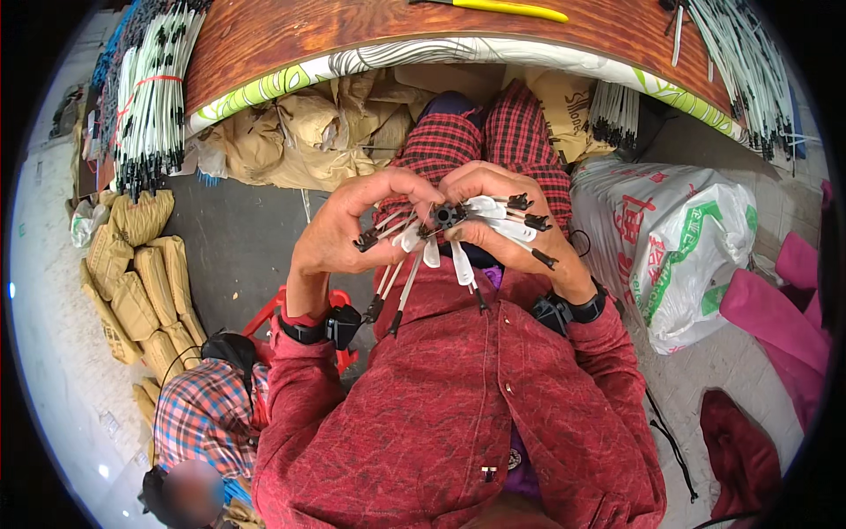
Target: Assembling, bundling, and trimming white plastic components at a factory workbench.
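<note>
In front of my lap I hold a small black toothed hub (447,216) with white and grey ribs fanning out from it, much like an umbrella frame. White flat pieces (463,264) sit close around the hub, and the thin rods end in black joints (374,309). My left hand (352,219) is closed, its thumb and fingertips pinching at the hub's left side. From the other side my right hand (515,225) grips the hub between thumb and fingers, several ribs lying across its palm. What exactly the left fingertips pinch is partly hidden.
Ahead is a wooden table (352,31) with yellow-handled pliers (511,9). Rib bundles lie at its left (154,97) and right (749,70) ends. A stuffed white plastic bag (670,247) stands at right. Brown paper packages (141,282) and another person (207,414) are at left.
</note>
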`<state>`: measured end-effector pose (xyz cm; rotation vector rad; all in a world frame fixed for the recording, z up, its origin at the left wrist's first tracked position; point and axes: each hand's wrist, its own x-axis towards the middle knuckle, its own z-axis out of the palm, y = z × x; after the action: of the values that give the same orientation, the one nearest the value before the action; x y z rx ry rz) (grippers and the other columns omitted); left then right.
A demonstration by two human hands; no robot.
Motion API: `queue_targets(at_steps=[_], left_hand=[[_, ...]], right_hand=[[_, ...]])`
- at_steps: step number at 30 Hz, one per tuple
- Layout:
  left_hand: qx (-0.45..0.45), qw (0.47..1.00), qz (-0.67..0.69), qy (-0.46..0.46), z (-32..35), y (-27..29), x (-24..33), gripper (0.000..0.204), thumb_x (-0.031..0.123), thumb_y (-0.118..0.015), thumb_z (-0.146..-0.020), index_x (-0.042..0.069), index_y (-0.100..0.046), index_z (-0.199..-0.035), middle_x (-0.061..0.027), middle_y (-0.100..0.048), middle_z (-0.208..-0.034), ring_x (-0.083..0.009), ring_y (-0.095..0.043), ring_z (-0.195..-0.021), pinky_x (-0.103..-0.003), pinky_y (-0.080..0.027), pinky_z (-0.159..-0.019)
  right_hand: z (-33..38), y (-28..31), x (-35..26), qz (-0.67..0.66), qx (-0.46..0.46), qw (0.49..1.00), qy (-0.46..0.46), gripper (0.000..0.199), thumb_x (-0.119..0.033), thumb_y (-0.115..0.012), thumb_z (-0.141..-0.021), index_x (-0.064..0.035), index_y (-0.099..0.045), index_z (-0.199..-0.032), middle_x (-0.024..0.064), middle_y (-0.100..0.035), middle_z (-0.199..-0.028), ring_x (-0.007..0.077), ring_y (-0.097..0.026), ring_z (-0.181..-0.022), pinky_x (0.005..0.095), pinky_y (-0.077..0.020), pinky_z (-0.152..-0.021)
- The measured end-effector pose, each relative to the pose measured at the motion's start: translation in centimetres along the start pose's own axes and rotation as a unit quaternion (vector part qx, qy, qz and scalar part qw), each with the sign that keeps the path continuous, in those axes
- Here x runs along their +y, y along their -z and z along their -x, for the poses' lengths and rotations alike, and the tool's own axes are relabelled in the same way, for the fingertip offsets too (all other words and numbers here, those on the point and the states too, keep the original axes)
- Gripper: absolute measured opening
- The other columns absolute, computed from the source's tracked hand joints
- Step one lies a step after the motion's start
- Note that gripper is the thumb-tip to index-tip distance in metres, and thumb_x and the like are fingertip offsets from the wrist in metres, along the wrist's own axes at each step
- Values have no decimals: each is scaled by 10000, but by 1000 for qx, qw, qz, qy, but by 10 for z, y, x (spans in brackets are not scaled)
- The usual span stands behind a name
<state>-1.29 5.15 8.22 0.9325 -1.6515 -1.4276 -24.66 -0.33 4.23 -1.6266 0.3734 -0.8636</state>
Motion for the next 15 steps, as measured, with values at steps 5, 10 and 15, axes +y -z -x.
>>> queue_targets(at_steps=[5,10,15], left_hand=[[1,1000,-5,-11,2,3,-6,480,30,-727,-716,26,-641,-1188,-61,-683,-938,-160,-657,-907,-295,-511,-835],[0,999,-29,-23,2,5,-5,462,33,-743,-723,33,-661,-1177,-50,-690,-921,-156,-665,-855,-292,-525,-786],[15,999,-33,-28,2,2,-4,463,53,-786,-725,37,-666,-1171,-52,-698,-897,-158,-673,-831,-295,-531,-754]], right_hand=[[-1,-3,1,17,0,1000,23,348,-249,-793,-815,-5,-620,-993,110,-652,-987,237,-654,-904,351,-514,-794],[-1,-4,1,30,-12,999,34,339,-207,-810,-793,-5,-621,-989,108,-641,-975,250,-649,-908,352,-511,-794],[0,-5,2,42,-8,999,29,325,-166,-816,-780,-12,-625,-992,111,-638,-990,246,-647,-911,354,-512,-796]])
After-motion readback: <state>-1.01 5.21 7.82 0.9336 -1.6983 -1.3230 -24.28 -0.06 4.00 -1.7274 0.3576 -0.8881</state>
